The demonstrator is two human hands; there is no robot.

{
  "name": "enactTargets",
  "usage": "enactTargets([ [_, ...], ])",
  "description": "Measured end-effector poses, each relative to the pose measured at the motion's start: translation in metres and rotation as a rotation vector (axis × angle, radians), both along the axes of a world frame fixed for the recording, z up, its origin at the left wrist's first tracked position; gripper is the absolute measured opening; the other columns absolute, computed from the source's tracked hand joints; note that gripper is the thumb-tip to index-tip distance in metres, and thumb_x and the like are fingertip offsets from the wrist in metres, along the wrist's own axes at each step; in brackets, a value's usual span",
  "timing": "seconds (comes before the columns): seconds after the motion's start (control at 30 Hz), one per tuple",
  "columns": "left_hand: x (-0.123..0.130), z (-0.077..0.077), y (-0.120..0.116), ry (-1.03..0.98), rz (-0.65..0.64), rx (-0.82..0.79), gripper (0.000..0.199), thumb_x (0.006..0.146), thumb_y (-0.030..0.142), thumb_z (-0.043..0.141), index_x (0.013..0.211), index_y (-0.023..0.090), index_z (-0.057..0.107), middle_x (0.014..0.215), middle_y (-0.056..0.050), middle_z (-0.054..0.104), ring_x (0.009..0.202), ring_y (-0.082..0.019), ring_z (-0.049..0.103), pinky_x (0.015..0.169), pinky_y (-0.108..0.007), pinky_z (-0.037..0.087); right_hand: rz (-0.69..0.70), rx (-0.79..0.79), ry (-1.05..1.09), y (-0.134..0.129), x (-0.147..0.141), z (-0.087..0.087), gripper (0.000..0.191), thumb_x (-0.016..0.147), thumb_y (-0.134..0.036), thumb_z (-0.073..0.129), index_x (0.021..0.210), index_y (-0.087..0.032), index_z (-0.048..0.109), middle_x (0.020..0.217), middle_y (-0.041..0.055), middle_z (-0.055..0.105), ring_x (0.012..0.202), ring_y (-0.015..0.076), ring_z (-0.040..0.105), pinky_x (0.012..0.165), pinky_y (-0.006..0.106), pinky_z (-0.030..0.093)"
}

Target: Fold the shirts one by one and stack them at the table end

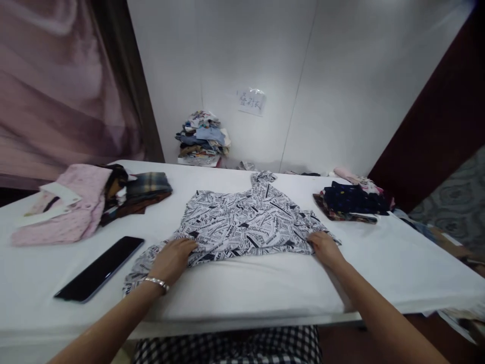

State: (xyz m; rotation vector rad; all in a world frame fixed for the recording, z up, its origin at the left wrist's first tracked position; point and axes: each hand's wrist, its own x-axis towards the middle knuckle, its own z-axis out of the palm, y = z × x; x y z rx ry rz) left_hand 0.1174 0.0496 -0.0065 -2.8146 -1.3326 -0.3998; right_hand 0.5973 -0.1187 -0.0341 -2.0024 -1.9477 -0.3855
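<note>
A black-and-white newspaper-print shirt (242, 222) lies spread on the white table, its collar end at the far side. My left hand (174, 258), with a bracelet at the wrist, is closed on the shirt's near left part; its fingertips are partly hidden. One sleeve trails from under that hand towards the table's front edge. On the right, my right hand (324, 247) pinches the near right part of the fabric. A black phone (102, 268) lies left of my left hand, apart from it.
A pink shirt (79, 212) and folded plaid clothes (147, 187) lie at the left. Folded dark clothes (352, 199) stand at the right. Beyond the table (242, 293), a tall clothes pile (202, 136) stands by the wall, near a paper sign (251, 101).
</note>
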Motion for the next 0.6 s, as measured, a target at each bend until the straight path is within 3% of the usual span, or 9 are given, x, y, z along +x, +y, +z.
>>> enactTargets([
  [0.27, -0.012, -0.012, -0.004, 0.001, 0.008, -0.012, 0.050, 0.076, 0.001, 0.040, 0.114, 0.021, 0.066, 0.123, -0.006, 0.065, 0.122, -0.023, 0.054, 0.105, -0.043, 0.042, 0.028, 0.009, -0.014, -0.019, 0.000, -0.014, 0.034, 0.080, -0.009, 0.042, 0.092, -0.017, 0.073, 0.095, 0.0104, 0.070, 0.088, 0.0243, 0.061, 0.082, 0.037, 0.048],
  [0.5, -0.018, -0.018, -0.019, -0.064, -0.015, -0.001, 0.044, 0.086, 0.013, 0.039, 0.122, 0.023, 0.061, 0.128, -0.005, 0.062, 0.125, -0.021, 0.052, 0.106, -0.041, 0.042, 0.010, 0.092, -0.039, -0.024, 0.015, -0.029, 0.030, 0.081, -0.016, 0.045, 0.092, -0.017, 0.073, 0.099, 0.0107, 0.069, 0.092, 0.0267, 0.062, 0.084, 0.042, 0.048],
  [0.6, -0.020, -0.022, -0.025, -0.032, -0.034, -0.019, 0.040, 0.088, 0.026, 0.045, 0.126, 0.024, 0.059, 0.131, -0.005, 0.060, 0.126, -0.024, 0.051, 0.105, -0.043, 0.043, 0.008, 0.072, -0.038, -0.023, 0.017, -0.030, 0.031, 0.080, -0.015, 0.044, 0.088, -0.018, 0.073, 0.096, 0.0107, 0.070, 0.089, 0.0265, 0.063, 0.082, 0.043, 0.049],
])
